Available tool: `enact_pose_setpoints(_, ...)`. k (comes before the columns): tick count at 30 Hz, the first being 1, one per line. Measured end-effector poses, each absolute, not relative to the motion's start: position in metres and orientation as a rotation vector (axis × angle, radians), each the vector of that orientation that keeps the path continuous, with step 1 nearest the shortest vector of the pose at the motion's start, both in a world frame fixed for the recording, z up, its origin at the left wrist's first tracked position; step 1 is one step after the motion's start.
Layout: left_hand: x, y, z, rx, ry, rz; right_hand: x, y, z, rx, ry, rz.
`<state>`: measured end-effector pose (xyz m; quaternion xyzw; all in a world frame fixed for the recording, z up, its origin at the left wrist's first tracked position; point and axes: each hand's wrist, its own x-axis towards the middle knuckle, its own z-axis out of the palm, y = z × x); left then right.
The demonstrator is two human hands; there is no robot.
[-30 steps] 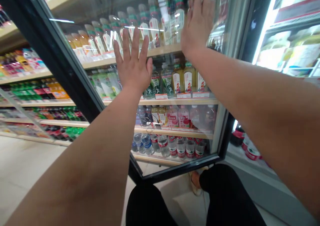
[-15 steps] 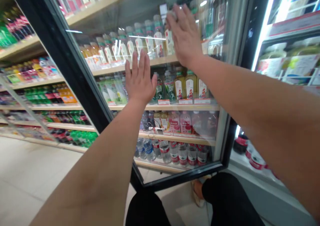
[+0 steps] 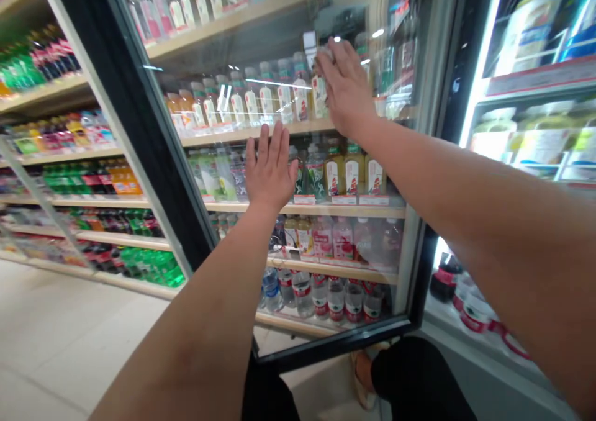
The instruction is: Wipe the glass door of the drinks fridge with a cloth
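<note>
hands (image 3: 270, 172) flat on glass door (image 3: 372, 241), aisle leftward

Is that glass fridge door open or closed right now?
Open. The glass door stands swung away from the lit cooler, whose shelves show uncovered beside it. Both flat palms, left hand and right hand, lie against the glass.

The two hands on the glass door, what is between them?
In the head view, only bare glass door lies between the left hand and the right hand; drink bottles on a shelf show through it.
</note>
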<state>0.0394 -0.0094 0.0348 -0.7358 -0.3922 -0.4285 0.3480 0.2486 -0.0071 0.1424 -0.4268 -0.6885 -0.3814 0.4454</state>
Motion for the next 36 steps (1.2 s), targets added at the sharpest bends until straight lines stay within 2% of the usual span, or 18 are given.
enact_pose_setpoints(7, 0.038, -0.008, 0.035, -1.891, -0.99, -1.1, 0.253, -0.01, 0.101, -0.888, -2.083, -1.136)
enact_pose_setpoints(11, 0.037, -0.006, 0.034, -1.893, -0.946, -1.134, 0.275, -0.004, 0.115, -1.0, -1.816, -1.07)
enact_pose_setpoints(14, 0.037, -0.005, 0.034, -1.894, -0.943, -1.145, 0.277, -0.004, 0.106, -1.049, -1.685, -1.047)
enact_pose_setpoints(18, 0.037, -0.006, 0.034, -1.885, -0.955, -1.128, 0.264, -0.011, 0.075, -0.92, -1.95, -1.164)
enact_pose_setpoints(20, 0.036, -0.006, 0.034, -1.885, -0.948, -1.135, 0.265, -0.011, 0.077, -0.872, -2.039, -1.2)
enact_pose_setpoints(24, 0.036, -0.007, 0.034, -1.889, -0.951, -1.141, 0.277, -0.003, 0.107, -1.05, -1.711, -1.067)
enact_pose_setpoints(27, 0.036, -0.008, 0.035, -1.9, -0.967, -1.134, 0.28, -0.001, 0.102, -1.141, -1.521, -0.984)
enact_pose_setpoints(33, 0.037, -0.011, 0.036, -1.931, -0.981, -1.144, 0.278, -0.014, 0.052, -0.841, -2.183, -1.145)
enact_pose_setpoints(36, 0.037, -0.011, 0.036, -1.94, -0.973, -1.154, 0.285, -0.01, 0.07, -0.937, -1.991, -1.115)
